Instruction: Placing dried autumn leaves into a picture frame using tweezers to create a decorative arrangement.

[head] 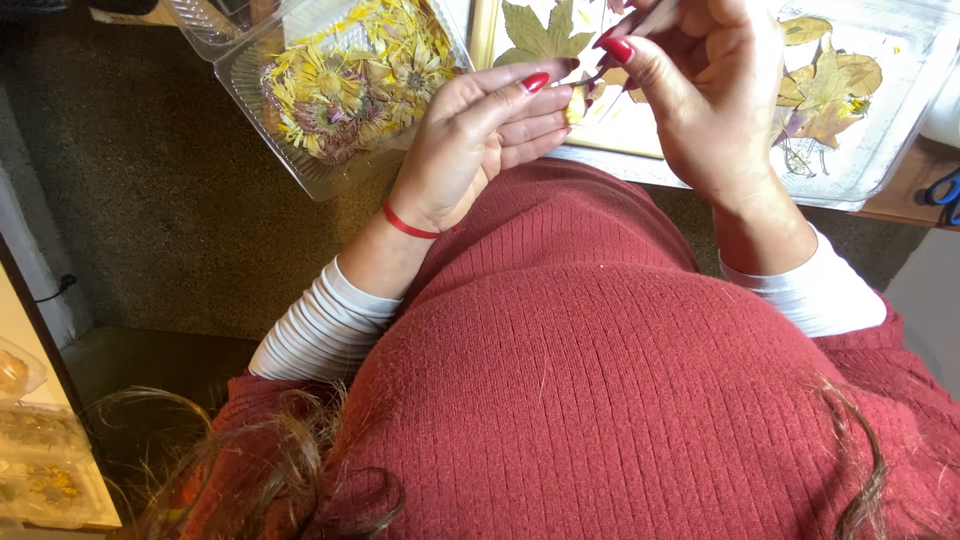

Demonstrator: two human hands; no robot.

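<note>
Our left hand [480, 140] is cupped with its fingers curled inward, and a small yellow petal [576, 105] rests against its fingertips. Our right hand [700, 90] pinches a thin stem [650, 18] between thumb and forefinger, just above that petal; the two hands nearly touch. A red string bracelet [408, 225] circles the left wrist. Under the hands lies a pale sheet [610, 135] with a green pressed leaf [542, 35] on it. To the left sits a clear plastic box [300, 165] full of dried yellow flowers [350, 80]. To the right, a clear tray [890, 100] holds brown pressed leaves [830, 85].
</note>
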